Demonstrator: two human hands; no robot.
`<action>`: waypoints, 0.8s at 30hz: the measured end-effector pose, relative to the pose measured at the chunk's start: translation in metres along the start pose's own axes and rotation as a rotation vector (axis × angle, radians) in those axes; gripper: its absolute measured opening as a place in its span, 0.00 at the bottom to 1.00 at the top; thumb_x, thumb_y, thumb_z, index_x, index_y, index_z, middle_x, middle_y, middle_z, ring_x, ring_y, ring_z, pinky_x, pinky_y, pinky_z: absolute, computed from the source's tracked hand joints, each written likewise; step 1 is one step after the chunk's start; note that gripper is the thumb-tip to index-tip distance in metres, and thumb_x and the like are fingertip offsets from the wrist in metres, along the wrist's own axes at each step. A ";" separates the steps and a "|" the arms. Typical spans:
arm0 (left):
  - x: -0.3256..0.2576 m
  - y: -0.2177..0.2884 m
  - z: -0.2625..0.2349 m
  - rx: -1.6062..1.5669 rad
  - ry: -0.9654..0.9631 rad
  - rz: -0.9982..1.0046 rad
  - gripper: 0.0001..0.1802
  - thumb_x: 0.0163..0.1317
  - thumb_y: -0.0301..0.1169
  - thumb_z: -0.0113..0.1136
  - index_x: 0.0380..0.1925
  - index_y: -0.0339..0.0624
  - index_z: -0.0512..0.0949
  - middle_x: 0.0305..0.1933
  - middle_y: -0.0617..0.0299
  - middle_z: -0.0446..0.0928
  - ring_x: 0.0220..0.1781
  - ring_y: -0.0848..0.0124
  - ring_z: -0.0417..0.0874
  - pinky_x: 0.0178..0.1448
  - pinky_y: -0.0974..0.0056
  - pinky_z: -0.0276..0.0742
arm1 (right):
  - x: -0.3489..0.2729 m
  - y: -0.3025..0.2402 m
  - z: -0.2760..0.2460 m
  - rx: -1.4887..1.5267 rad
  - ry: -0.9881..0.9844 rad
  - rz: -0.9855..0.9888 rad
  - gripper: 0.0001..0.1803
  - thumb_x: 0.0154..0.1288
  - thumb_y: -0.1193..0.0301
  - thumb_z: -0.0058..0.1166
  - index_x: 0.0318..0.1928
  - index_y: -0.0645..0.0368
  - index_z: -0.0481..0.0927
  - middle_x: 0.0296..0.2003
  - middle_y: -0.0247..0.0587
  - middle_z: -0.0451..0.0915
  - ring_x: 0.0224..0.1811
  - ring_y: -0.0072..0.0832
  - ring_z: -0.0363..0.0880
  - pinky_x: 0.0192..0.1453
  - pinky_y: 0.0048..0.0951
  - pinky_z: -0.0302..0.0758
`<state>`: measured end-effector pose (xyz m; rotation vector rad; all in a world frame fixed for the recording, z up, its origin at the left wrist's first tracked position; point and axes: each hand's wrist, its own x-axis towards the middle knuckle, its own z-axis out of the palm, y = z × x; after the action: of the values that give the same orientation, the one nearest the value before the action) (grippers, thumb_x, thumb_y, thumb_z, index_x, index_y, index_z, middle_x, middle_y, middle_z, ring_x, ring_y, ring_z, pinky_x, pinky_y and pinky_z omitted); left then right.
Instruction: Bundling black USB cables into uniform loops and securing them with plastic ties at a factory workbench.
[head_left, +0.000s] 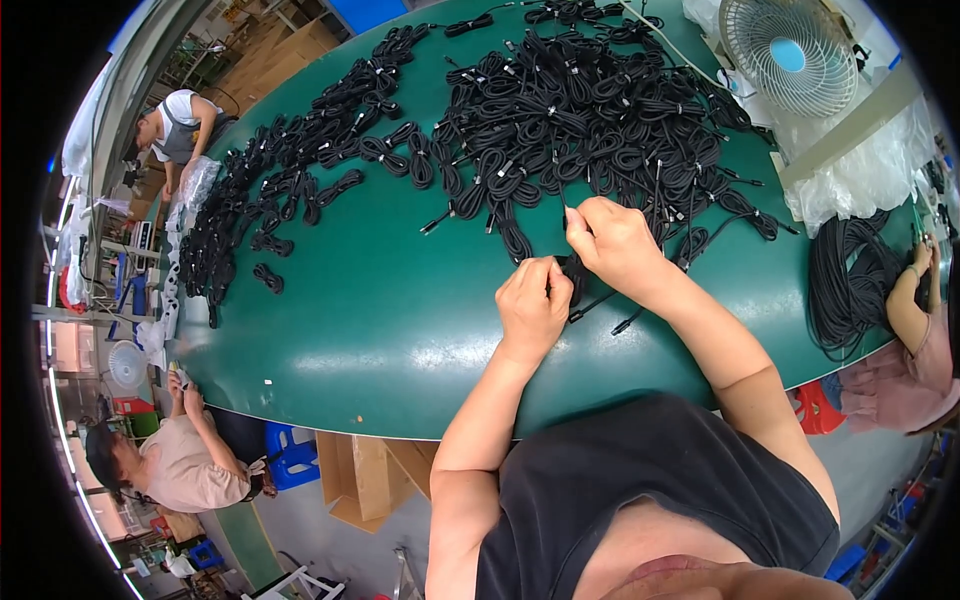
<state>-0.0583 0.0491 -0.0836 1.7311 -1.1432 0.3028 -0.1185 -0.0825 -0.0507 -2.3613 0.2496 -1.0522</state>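
Note:
On the green table, my left hand [535, 308] is closed round a small black cable bundle [576, 280], which is partly hidden between my hands. Plug ends of black cable stick out below it, to the right. Just above, my right hand [620, 250] is closed in a pinch; a thin dark strand [563, 205] shows at its fingertips, its kind too small to tell. Right beyond both hands lies a big heap of coiled black cables [590, 110] with metal plugs. One tied coil [515, 240] rests close to my left hand.
More tied black cables [340, 110] spread along the table's [400, 260] far left. A white fan [790, 55] and clear plastic bags stand at the right, near a large black cable coil [850, 280]. Co-workers sit at left and right; an open cardboard box [365, 480] is below the edge.

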 end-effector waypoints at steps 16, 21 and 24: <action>0.005 -0.026 -0.009 -1.252 -0.471 -1.052 0.07 0.62 0.28 0.50 0.27 0.37 0.75 0.22 0.63 0.75 0.21 0.79 0.74 0.26 0.75 0.69 | 0.000 -0.002 -0.011 0.517 -0.209 -0.177 0.06 0.55 0.80 0.51 0.23 0.65 0.72 0.18 0.39 0.73 0.17 0.25 0.71 0.21 0.25 0.68; 0.008 -0.008 -0.010 -1.280 -0.167 -1.006 0.06 0.63 0.27 0.48 0.31 0.38 0.74 0.23 0.63 0.75 0.22 0.79 0.73 0.27 0.76 0.69 | 0.001 0.010 -0.008 0.443 -0.219 0.083 0.10 0.61 0.75 0.49 0.22 0.64 0.74 0.17 0.36 0.74 0.17 0.18 0.70 0.21 0.21 0.67; 0.005 -0.005 -0.008 -1.195 -0.023 -0.902 0.07 0.64 0.27 0.47 0.30 0.37 0.73 0.26 0.64 0.75 0.25 0.80 0.74 0.29 0.75 0.70 | 0.003 0.004 -0.008 0.381 -0.143 0.198 0.10 0.60 0.74 0.50 0.23 0.65 0.73 0.16 0.35 0.73 0.16 0.20 0.69 0.21 0.22 0.66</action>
<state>-0.0490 0.0537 -0.0798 0.9607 -0.2701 -0.8092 -0.1216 -0.0904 -0.0466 -2.0108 0.2046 -0.7565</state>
